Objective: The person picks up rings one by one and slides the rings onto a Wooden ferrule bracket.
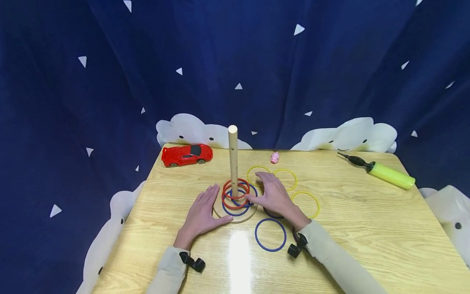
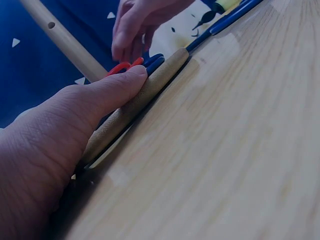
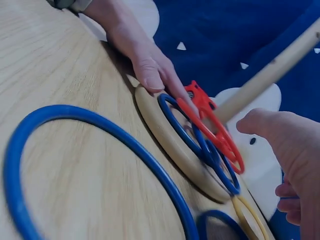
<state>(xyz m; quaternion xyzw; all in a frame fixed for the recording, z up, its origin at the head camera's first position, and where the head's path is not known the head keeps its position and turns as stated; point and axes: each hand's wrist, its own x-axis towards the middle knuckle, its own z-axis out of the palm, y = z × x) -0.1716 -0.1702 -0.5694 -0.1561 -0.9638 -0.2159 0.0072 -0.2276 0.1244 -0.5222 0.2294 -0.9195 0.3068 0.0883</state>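
A round wooden base (image 1: 239, 220) with an upright post (image 1: 233, 159) stands mid-table. Red rings (image 1: 235, 208) and blue rings (image 1: 236, 214) lie around the post's foot, overlapping one another. At the base's left edge my left hand (image 1: 202, 214) lies with straight fingers and thumb spread; in the left wrist view its thumb (image 2: 117, 90) rests on the rim. My right hand (image 1: 273, 197) hovers over the base's right side, thumb apart from the fingers, nothing in its grasp. The right wrist view has its thumb (image 3: 257, 121) beside the post, close to the red rings (image 3: 220, 127).
Loose blue rings (image 1: 270, 250) and several yellow rings (image 1: 318, 204) lie right of the base, partly under my right arm. A red toy car (image 1: 187, 155) is back left, a small pink pig (image 1: 274, 157) at the back, and a yellow-green hand pump (image 1: 391, 175) back right.
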